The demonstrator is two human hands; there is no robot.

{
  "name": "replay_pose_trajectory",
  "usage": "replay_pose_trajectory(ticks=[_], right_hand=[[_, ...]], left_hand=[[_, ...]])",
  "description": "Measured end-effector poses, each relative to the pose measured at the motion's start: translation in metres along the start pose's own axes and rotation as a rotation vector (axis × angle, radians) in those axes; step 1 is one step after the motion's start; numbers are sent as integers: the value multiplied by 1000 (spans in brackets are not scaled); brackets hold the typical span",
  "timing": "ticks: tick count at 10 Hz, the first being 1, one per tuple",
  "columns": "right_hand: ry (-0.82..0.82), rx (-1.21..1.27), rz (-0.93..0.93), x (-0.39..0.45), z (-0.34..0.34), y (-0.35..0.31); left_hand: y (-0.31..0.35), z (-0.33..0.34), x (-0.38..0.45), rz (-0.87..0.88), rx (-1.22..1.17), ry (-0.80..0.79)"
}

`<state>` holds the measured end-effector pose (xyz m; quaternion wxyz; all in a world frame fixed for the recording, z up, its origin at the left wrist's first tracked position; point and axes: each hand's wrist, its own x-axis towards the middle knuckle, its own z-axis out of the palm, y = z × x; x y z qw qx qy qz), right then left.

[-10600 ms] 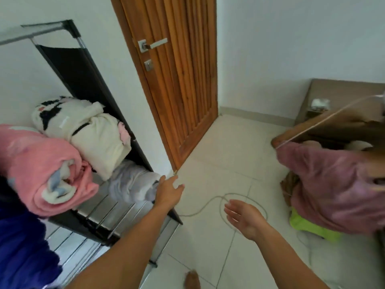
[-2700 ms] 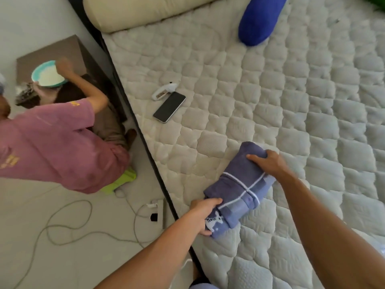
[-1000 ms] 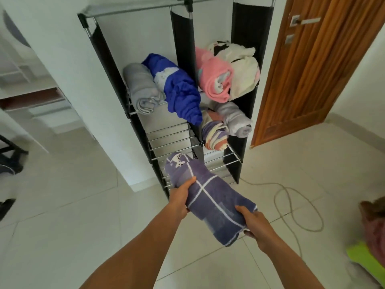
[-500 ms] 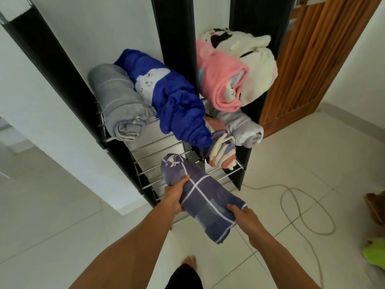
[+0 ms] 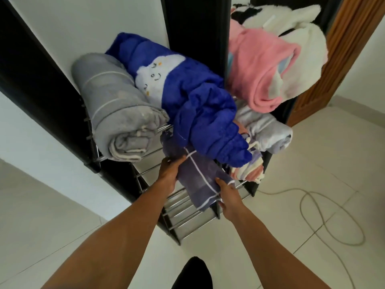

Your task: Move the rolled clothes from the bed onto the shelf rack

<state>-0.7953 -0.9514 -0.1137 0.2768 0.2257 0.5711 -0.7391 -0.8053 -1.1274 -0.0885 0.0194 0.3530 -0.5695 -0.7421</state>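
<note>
A rolled purple towel with white stripes lies partly on a lower wire shelf of the black shelf rack, its far end tucked under a hanging blue garment. My left hand grips its left side. My right hand holds its near end. On the shelf above sit a rolled grey towel and the blue garment. The right column holds a pink roll, a white fluffy roll, a pale lilac roll and a striped roll.
A wooden door stands right of the rack. A looped cable lies on the tiled floor at the right. A white wall is behind the rack. My dark-clad leg shows at the bottom edge.
I have come closer to the rack, and both hands have pushed the purple towel forward onto the lower shelf, under the blue garment.
</note>
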Motion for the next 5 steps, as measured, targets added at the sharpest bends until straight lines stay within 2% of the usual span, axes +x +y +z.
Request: replay_pose_trajectory(ticks=[1,3,5], right_hand=[[-11,-55,18,9,15,-4],[-81,-262,103,16,9,0],[-149,-379,38,-29,-11,-7]], left_hand=[[-5,2,8,-6,92,-75],[-18,2,5,-48,351,-64],[-9,10,-36,1,410,-86]])
